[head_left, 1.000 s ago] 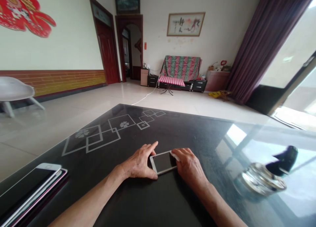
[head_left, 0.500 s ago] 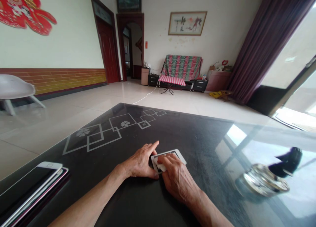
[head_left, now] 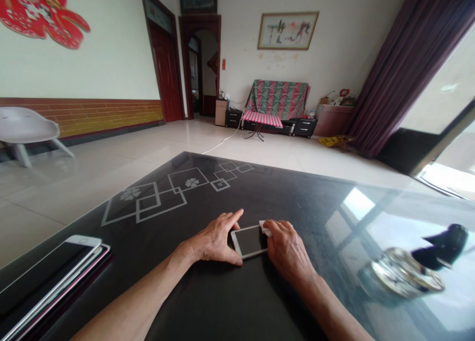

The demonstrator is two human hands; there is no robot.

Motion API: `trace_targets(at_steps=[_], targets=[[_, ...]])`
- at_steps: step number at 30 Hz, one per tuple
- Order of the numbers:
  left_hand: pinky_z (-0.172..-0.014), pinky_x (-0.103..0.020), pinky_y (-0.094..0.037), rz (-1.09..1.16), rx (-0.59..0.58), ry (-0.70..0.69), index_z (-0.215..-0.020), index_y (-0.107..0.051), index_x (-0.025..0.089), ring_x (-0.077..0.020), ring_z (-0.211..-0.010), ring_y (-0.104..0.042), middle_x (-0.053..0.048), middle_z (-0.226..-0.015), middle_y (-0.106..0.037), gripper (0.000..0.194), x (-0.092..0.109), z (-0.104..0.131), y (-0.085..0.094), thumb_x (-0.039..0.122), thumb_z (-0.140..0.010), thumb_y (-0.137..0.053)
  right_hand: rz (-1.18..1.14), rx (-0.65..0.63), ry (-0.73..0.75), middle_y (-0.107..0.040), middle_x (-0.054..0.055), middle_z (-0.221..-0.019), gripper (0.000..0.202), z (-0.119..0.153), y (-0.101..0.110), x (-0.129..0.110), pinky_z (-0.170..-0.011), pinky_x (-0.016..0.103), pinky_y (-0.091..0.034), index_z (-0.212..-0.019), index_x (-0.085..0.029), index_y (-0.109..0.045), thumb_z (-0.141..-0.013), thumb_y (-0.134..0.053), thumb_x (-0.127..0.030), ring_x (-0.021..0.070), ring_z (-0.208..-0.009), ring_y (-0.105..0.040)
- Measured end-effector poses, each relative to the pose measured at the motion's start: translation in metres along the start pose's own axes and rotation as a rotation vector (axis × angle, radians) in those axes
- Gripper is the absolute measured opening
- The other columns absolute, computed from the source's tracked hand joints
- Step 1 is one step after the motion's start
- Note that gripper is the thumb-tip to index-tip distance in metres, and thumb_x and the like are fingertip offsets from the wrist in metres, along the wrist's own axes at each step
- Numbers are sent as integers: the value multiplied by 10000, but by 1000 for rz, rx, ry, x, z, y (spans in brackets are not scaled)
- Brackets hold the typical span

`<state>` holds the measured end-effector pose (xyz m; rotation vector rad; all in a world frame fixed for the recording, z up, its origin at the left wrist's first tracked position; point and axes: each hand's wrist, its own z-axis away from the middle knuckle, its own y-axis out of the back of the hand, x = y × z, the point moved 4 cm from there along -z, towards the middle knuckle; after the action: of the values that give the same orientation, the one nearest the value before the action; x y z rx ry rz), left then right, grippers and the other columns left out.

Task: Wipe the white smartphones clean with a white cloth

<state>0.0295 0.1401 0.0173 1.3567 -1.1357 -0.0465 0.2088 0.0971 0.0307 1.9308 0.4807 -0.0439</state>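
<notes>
A white-framed smartphone (head_left: 249, 240) with a dark screen lies face up on the black glossy table (head_left: 208, 301). My left hand (head_left: 215, 239) holds the phone at its left end, thumb at the near corner and fingers at the far side. A small white wipe (head_left: 264, 229), perhaps tissue or cloth, is pinched in the fingers of my right hand (head_left: 289, 243). That hand presses it on the phone's right end and covers part of the screen there.
Several stacked phones (head_left: 52, 276) lie at the table's left. On the right stands a clear bottle (head_left: 406, 271) with a black spray head. Beyond the table are a white chair (head_left: 27, 128) and a small table with a striped cover (head_left: 261, 118).
My right hand has slid the white wipe rightward across the phone, from the left and middle of the screen to its right end. The left hand keeps its hold.
</notes>
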Motion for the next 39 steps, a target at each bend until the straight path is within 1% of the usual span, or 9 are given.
trace_targets(at_steps=[6, 10, 13, 18, 21, 27, 31, 34, 39], targets=[[-963, -440, -409, 5, 22, -10, -1467, -247, 216, -275, -1002, -528, -48, -1062, -595, 1168, 2, -1, 0, 343, -474, -849, -190, -55, 159, -659, 49, -975, 332, 5, -3, -32, -880, 312, -439, -948, -209, -594, -750, -415, -12, 201, -967, -548], [-962, -449, -409, 10, 23, -14, -1465, -252, 227, -273, -997, -533, -45, -1061, -593, 1169, 0, -1, -1, 345, -472, -856, -277, -96, 232, -653, 39, -947, 342, 8, -4, -41, -879, 307, -443, -960, -217, -601, -743, -431, -14, 191, -964, -549], [-961, -441, -411, 21, 27, -17, -1468, -247, 229, -274, -1009, -529, -47, -1071, -591, 1163, -1, -1, -1, 354, -481, -850, -264, -80, 212, -655, 37, -913, 317, 8, -4, -34, -856, 295, -449, -940, -218, -613, -758, -435, -28, 190, -940, -556], [-982, -440, -394, 6, 14, -14, -1478, -223, 197, -285, -1032, -507, -61, -1086, -587, 1206, -2, 0, -2, 383, -468, -856, -64, 23, 34, -672, 63, -906, 295, 3, -5, -5, -845, 325, -445, -947, -195, -621, -779, -426, -49, 223, -950, -559], [-976, -431, -401, 4, 12, -11, -1480, -219, 196, -282, -1021, -505, -61, -1083, -585, 1208, -2, 0, -2, 391, -470, -853, -14, 30, 11, -676, 68, -916, 296, 2, -6, 2, -842, 331, -445, -969, -193, -616, -796, -418, -57, 231, -958, -558], [-984, -434, -398, 8, 20, -17, -1476, -222, 174, -270, -988, -513, -58, -1063, -586, 1187, -2, 0, -3, 354, -478, -838, -174, -9, 146, -672, 45, -963, 305, 10, -6, -29, -853, 312, -441, -943, -209, -608, -761, -444, -27, 210, -958, -551], [-959, -435, -418, 8, 8, -2, -1476, -213, 154, -269, -988, -507, -68, -1078, -574, 1186, 0, 0, -3, 338, -480, -831, -278, -31, 245, -667, 42, -939, 259, 15, -5, -48, -849, 310, -443, -920, -206, -607, -789, -460, -38, 197, -913, -552], [-941, -427, -434, 20, 17, -2, -1477, -207, 184, -261, -982, -504, -52, -1071, -569, 1186, 0, 0, -3, 328, -479, -832, -268, -7, 221, -669, 46, -919, 276, 13, -6, -40, -837, 319, -449, -915, -199, -610, -766, -455, -25, 205, -901, -554], [-967, -426, -423, 32, 22, 0, -1474, -213, 216, -255, -1003, -495, -42, -1082, -560, 1173, -1, 1, -3, 306, -483, -833, -162, 50, 91, -679, 50, -946, 296, 3, -6, -5, -837, 341, -458, -948, -196, -623, -768, -443, -45, 220, -917, -558]])
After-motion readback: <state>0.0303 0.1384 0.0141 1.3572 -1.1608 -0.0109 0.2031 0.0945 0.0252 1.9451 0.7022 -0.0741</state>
